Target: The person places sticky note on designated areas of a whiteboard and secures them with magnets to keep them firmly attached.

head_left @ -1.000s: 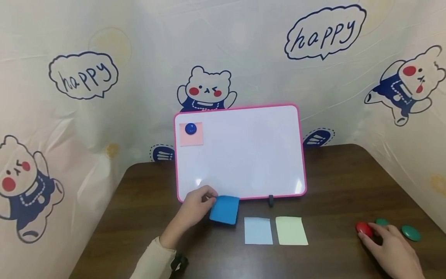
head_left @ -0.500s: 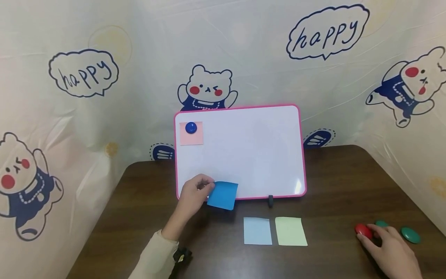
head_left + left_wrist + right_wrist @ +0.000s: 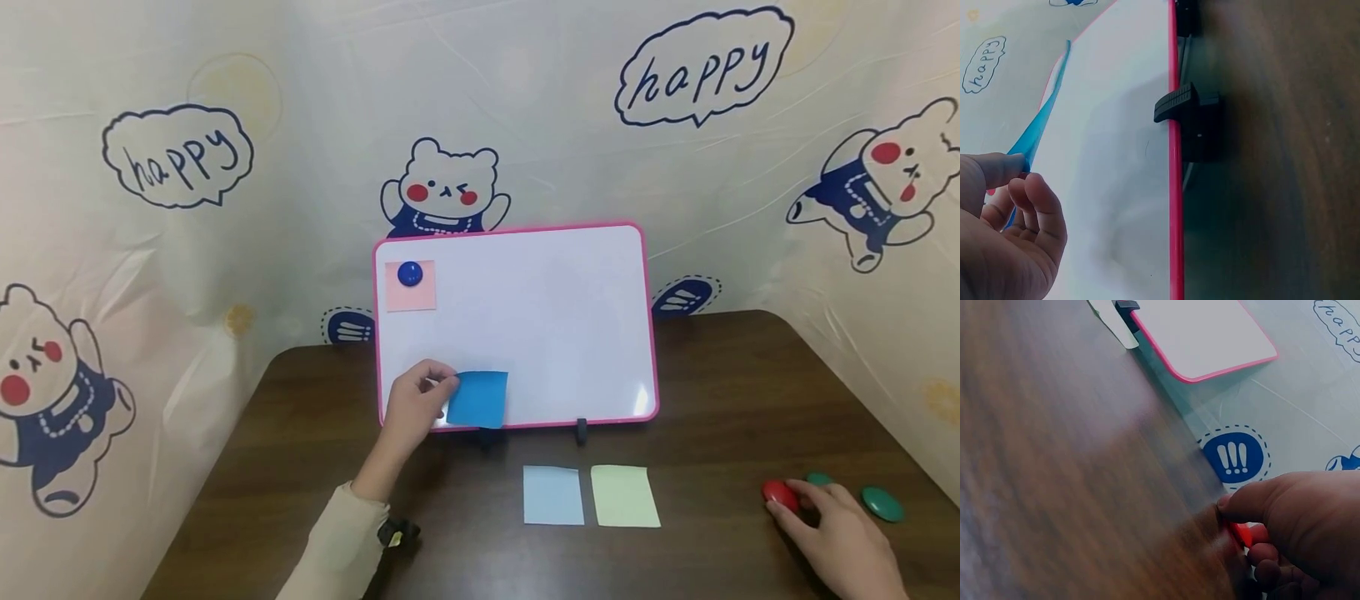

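My left hand (image 3: pixel 417 403) pinches a blue sticky note (image 3: pixel 478 400) by its upper left corner, in front of the lower part of a pink-framed whiteboard (image 3: pixel 570 325). In the left wrist view the note (image 3: pixel 1038 125) shows nearly edge-on, between thumb and fingers. At the right of the table, my right hand (image 3: pixel 847 529) holds a round red magnet (image 3: pixel 781 496) between thumb and forefinger; the right wrist view shows only part of that magnet (image 3: pixel 1242 534). A pink sticky note (image 3: pixel 411 297) is on the board's upper left, under a blue magnet (image 3: pixel 410 273).
A light blue note (image 3: pixel 553 496) and a pale green note (image 3: pixel 626 497) lie side by side on the brown table (image 3: pixel 705 417). Two green magnets, one (image 3: pixel 882 504) beside my right hand, the other partly hidden. Black clips (image 3: pixel 1179 103) support the board's lower edge.
My left hand has raised the blue sticky note from just below the whiteboard's bottom edge to in front of its lower part. My right hand has stayed nearly still with the red magnet.
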Available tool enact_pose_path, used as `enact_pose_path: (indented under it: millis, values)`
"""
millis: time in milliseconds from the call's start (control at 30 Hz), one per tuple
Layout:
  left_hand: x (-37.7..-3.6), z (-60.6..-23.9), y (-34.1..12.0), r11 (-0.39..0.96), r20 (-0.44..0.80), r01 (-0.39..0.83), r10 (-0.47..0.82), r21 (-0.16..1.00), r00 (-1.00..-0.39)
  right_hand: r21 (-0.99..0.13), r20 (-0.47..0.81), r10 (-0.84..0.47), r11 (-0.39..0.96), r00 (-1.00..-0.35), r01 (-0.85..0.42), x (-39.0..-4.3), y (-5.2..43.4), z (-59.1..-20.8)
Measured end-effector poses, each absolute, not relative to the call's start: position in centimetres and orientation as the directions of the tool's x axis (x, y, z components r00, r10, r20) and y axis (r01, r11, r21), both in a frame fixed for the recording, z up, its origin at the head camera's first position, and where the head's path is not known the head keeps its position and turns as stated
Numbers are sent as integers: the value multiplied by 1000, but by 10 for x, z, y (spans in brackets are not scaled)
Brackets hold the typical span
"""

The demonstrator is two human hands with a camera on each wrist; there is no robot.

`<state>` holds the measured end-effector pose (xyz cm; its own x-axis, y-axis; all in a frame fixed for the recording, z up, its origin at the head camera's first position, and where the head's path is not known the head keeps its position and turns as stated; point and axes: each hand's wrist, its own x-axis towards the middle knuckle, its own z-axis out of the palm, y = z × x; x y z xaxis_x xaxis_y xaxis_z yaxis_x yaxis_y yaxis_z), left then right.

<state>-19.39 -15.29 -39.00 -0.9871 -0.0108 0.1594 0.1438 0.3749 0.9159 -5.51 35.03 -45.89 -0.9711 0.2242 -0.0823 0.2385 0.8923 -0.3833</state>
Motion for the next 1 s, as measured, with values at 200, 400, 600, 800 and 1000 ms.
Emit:
enact_pose_path:
  millis: [200,400,600,800,1000]
  values:
    - [-203,-381,-152,368,152,126,-40,921,-988,-397,-47,209,893,-977,210,-54,352,-459]
    - [-220,-370,-150,335,156,129,-55,933,-986,-428,-75,219,874,-973,230,-55,354,-461]
    - [-236,-357,-147,342,178,136,-94,930,-980,-446,-79,226,863,-971,238,-55,354,-464]
    - [-250,-350,-143,375,202,138,-139,917,-969,-437,-133,242,856,-961,276,-55,355,-464]
    - [-263,-344,-142,389,216,140,-159,911,-963,-444,-142,257,847,-956,293,-56,353,-465]
